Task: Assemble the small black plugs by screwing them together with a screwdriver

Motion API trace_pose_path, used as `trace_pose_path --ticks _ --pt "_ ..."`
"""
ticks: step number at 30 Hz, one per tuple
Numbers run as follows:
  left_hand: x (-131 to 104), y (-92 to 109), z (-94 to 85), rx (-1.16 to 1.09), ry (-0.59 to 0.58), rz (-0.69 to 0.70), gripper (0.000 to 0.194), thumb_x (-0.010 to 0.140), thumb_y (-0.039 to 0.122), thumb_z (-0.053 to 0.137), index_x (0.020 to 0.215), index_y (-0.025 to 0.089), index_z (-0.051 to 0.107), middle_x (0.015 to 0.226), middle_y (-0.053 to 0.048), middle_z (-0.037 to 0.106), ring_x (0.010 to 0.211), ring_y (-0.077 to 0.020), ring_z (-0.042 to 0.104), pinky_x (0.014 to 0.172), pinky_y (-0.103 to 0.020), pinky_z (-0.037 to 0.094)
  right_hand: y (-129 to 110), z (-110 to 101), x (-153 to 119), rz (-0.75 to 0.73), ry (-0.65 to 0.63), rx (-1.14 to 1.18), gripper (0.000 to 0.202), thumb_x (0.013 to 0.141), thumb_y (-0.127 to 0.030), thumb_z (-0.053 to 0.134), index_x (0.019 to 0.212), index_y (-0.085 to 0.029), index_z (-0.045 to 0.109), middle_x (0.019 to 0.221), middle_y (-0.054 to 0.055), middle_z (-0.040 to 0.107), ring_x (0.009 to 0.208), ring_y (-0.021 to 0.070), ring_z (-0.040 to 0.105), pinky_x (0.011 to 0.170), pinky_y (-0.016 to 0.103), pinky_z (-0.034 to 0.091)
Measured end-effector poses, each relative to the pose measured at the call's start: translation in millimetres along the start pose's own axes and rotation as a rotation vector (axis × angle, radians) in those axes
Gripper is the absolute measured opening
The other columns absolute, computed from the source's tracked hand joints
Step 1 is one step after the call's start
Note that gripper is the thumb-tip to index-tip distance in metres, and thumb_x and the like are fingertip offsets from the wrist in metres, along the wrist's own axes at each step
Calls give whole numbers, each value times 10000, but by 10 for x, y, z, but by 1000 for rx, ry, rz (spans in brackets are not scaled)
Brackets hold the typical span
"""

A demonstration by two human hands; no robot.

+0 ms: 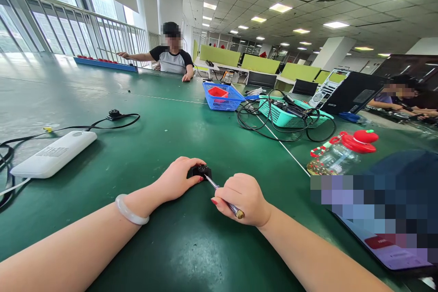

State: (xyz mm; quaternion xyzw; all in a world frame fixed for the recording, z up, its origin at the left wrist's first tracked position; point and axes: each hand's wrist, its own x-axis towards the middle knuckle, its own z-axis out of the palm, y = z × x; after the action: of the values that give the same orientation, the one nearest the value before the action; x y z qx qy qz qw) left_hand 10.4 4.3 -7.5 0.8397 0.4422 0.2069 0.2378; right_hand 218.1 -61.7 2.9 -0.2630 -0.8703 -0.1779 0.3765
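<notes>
Two hands meet near the middle of a green surface (171, 137). Left hand (176, 179) grips a small black block (201, 169), thumb on the near side, fingers over the far side; block sits on the surface, just ahead of the wearer. Right hand (243, 198) is a closed fist round a screwdriver (212, 183), shaft slanting forward and left, butt end toward the wearer. Tip is at the block; whether it seats in a screw, too small to tell. Red nails on both hands; pale bangle (127, 214) on the left wrist.

Left of the hands, well apart: a white case (54, 155) with a white lead at its near end. Just beyond it, a black cable (78, 126) loops past a small dark part (114, 114).

Ahead and right: blue basket (224, 104) holding a red box (218, 92); beside it, a teal basket (285, 120) heaped with tangled black cords. Behind that, a computer case (356, 93), leaning in view. Nearer, a clear bottle (337, 157) with red lid. Lower right corner, a lit screen (393, 251), partly blurred out.

Across the surface, a person (175, 59) in a dark cap stretches one arm out over a long blue tray (106, 65) of red pieces.
</notes>
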Motion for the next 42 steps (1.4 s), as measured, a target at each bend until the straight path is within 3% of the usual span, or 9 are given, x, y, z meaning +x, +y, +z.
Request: trace_pose_path --ticks 13,42 --pt "9 -4 8 6 17 0 387 809 357 581 1186 276 599 1197 -34 656 1159 -267 540 1029 -448 437 16 0 -2 -77 -34 -37 327 919 -282 489 613 -193 563 535 -34 413 499 111 302 501 269 238" --pt "-12 15 -15 -14 13 -8 362 818 329 587 1176 282 608 1180 -29 657 1147 -267 538 1023 -448 432 -5 -10 35 -65 -18 -9 353 924 -250 450 598 -190 572 515 -21 443 492 118 304 503 274 231"
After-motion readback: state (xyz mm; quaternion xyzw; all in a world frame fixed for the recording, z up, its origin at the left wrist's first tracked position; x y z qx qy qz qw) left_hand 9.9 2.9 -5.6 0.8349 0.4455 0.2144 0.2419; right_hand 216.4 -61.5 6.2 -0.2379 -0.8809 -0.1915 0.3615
